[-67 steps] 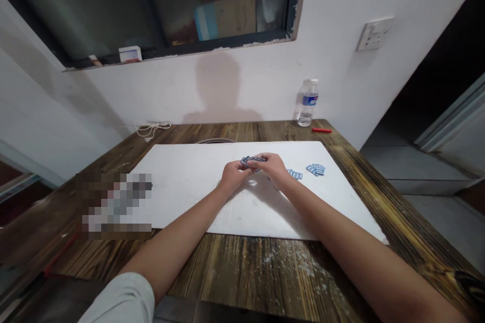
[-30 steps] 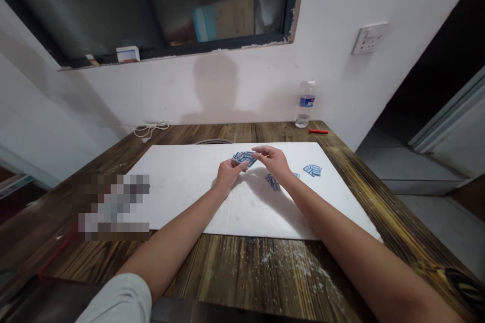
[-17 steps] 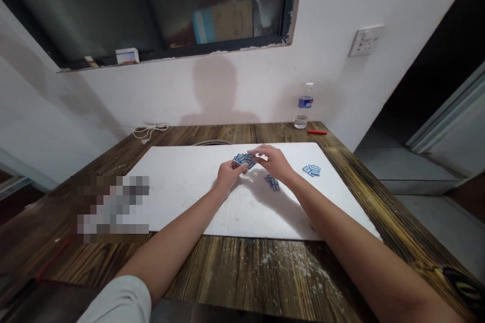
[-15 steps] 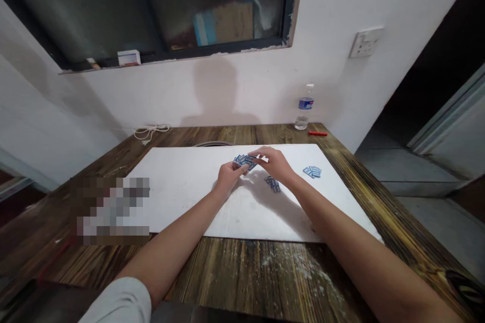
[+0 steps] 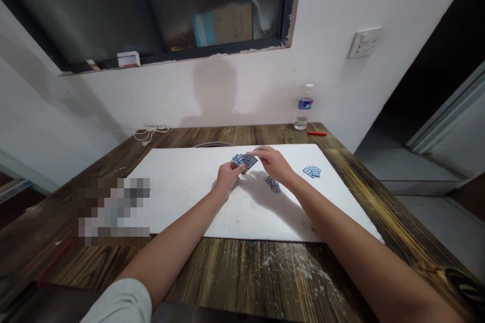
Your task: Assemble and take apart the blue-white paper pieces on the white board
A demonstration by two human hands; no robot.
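The left hand (image 5: pixel 226 178) clamps its fingers on fanned, rectangular cards (image 5: pixel 249 161) over the smooth white board (image 5: pixel 182 189), towards its far edge; whether the right hand (image 5: pixel 276 162) pinches them I cannot tell; an overlapping pile (image 5: pixel 312 171) lies near the right edge

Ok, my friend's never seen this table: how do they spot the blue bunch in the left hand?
On the wooden table, find the big white board. Over its middle, the left hand holds the blue bunch, fanned out, with the right hand close beside it. It alone is held up; its neighbours, the nearer pile and the rightmost pile, lie on the board.
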